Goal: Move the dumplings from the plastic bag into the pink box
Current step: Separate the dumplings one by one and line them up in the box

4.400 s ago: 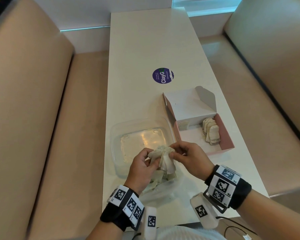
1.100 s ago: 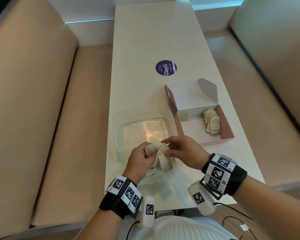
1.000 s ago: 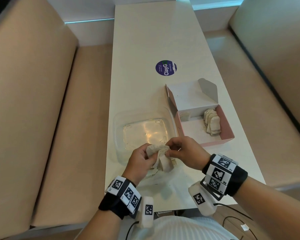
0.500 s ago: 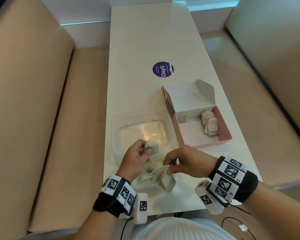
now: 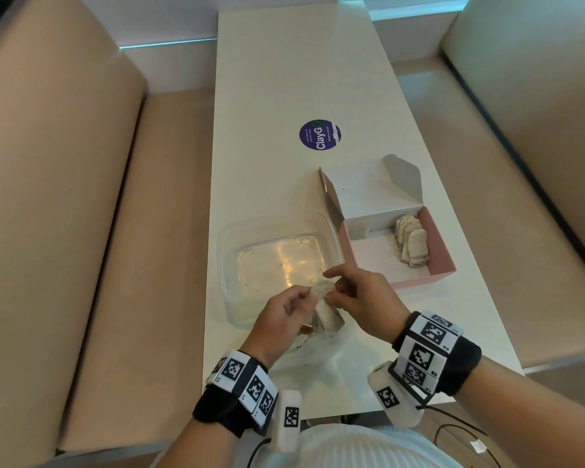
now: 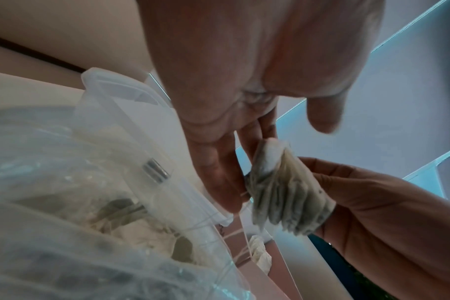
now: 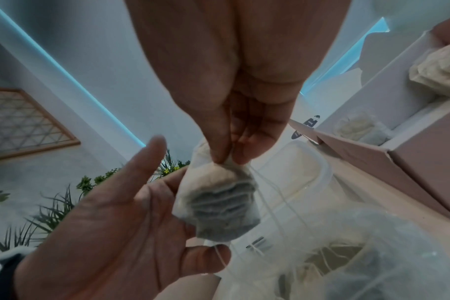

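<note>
A clump of pale dumplings (image 5: 328,315) with thin strings hangs over the near edge of the clear container. My right hand (image 5: 335,288) pinches the clump's top (image 7: 219,199) between thumb and finger. My left hand (image 5: 306,298) touches the clump's side (image 6: 283,192) with fairly straight fingers (image 6: 219,172), thumb apart. A string runs over one left fingertip (image 7: 213,253). The crumpled plastic bag (image 5: 321,359) lies under my hands, more dumplings inside (image 6: 64,203). The open pink box (image 5: 419,282) stands to the right. A row of dumplings (image 5: 412,244) stands along its right side.
A clear plastic container (image 5: 223,265) stands left of the box, just beyond my hands. A round purple sticker (image 5: 320,135) lies farther up the white table. Beige benches flank the table on both sides.
Half a second ago my hands were apart, the left holding a single dumpling. Now they are together again, the clump lifted to the container's near edge.
</note>
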A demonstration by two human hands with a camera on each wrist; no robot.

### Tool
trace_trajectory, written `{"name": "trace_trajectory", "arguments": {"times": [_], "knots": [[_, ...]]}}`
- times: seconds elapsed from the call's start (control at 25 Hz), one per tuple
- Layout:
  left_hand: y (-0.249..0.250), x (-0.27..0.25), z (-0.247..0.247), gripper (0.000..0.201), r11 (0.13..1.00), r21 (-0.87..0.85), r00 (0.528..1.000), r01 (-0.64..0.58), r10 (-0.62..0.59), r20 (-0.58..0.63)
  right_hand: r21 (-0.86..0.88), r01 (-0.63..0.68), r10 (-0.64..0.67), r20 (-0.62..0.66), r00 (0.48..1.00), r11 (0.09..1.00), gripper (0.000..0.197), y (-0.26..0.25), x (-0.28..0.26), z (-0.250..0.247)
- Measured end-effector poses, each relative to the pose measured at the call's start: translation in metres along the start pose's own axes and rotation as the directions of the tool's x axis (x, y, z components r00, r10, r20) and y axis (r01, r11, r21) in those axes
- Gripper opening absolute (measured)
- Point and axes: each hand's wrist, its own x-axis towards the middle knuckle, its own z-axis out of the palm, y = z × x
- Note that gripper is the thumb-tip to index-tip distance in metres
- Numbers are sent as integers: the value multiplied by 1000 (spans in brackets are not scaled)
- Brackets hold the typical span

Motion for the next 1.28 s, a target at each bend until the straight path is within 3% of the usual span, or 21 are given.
{"name": "trace_trajectory", "arguments": {"times": [0.2, 0.4, 0.52, 0.64, 0.72, 0.84, 0.92, 1.0, 1.12, 1.2, 1.28], "knots": [[-4, 2, 7, 18, 989, 132, 994, -66, 76, -79, 8, -20, 20, 9, 1000, 1000, 31, 3, 2, 0], [-2, 2, 12, 13, 979, 186, 994, -85, 97, -57, -177, 143, -127, 98, 987, 974, 47, 3, -2, -4], [-4, 3, 12, 16, 970, 237, 994, -61, 80, -72, -240, 171, -137, 152, 979, 956, 29, 1, 0, -6], [-4, -3, 7, 18, 982, 186, 991, -23, 47, -123, -281, 201, -147, 203, 968, 938, 15, 2, 0, -21], [-7, -11, -10, 15, 962, 273, 983, -1, 50, -175, -273, 143, -105, 148, 983, 951, 12, 8, 5, -46], [-20, -28, -44, 11, 817, 570, 974, 92, 45, -222, -351, 5, -27, -58, 998, 936, 10, 28, 19, -93], [-32, -39, -53, 8, 781, 586, 962, 217, -71, -262, -426, -73, 9, -149, 989, 902, 12, 47, 29, -116], [-45, -43, -52, 4, 798, 533, 954, 282, -174, -244, -495, -151, 78, -165, 983, 856, 15, 69, 40, -126], [-58, -36, -42, 16, 764, 572, 954, 298, -237, -181, -702, -187, 213, -51, 976, 687, 18, 96, 53, -124], [-62, -29, -38, 30, 734, 612, 956, 293, -225, -188, -816, -169, 334, 32, 942, 553, 21, 102, 57, -120], [-62, -25, -37, 39, 725, 625, 957, 291, -216, -195, -859, -155, 422, 76, 904, 488, 25, 103, 60, -118]]}}
